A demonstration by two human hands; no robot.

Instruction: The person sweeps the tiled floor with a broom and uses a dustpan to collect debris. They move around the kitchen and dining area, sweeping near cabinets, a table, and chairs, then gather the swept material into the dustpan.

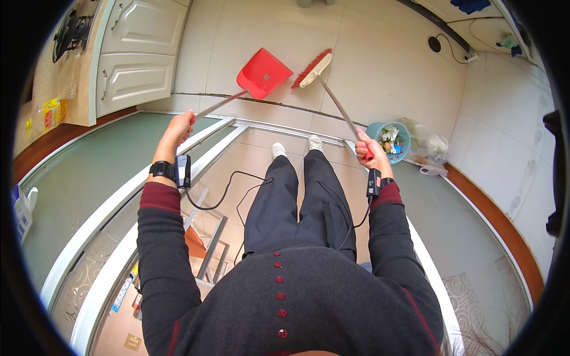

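My left hand [180,128] is closed around the handle of a red plastic dustpan [262,73], whose metal pole reaches away to the upper right. In my right hand [373,151] is the red grip of a broom [317,71] with a cream head and red bristles. The broom head lies just right of the dustpan's open edge, with a small gap between them. Both are over the pale tiled floor [378,66] beyond the door track. A small greyish square mark shows inside the pan; no loose litter can be made out in it.
Beside my right hand stands a blue-green waste bin [378,129] holding rubbish, next to clear plastic bags [429,144]. White-framed sliding glass doors [89,155] flank me. Cream cabinets [136,80] are at the left. A black round object with a cord [434,44] lies at the upper right.
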